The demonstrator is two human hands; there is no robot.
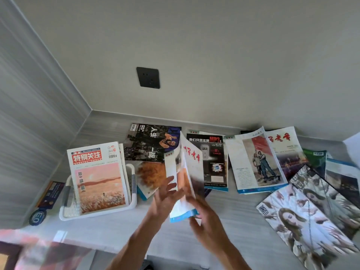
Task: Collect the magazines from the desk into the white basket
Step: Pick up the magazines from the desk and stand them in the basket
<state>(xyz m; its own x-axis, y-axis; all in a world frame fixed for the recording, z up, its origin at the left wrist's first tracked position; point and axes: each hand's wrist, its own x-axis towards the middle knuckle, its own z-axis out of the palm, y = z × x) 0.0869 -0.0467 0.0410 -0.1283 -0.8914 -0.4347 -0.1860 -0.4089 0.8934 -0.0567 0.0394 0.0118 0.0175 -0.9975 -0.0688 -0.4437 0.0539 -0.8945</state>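
Item: white-covered magazine (187, 172), raised on edge above the desk (224, 217), steadied between the left hand (165, 197), fingers spread flat against its cover, and the right hand (206, 217), curled round its lower edge. It is best squared shut before being slid beside the pink-covered magazine (97, 178) already in the white basket (132, 201), just left. Remaining magazines (255, 162) are spread over the desk; a wall socket (148, 77) is noted above.

I count one white basket (134, 204) at left with magazines in it, one magazine (190, 172) held upright, roughly nine more magazines across the counter (224, 221), one wall socket (148, 77)
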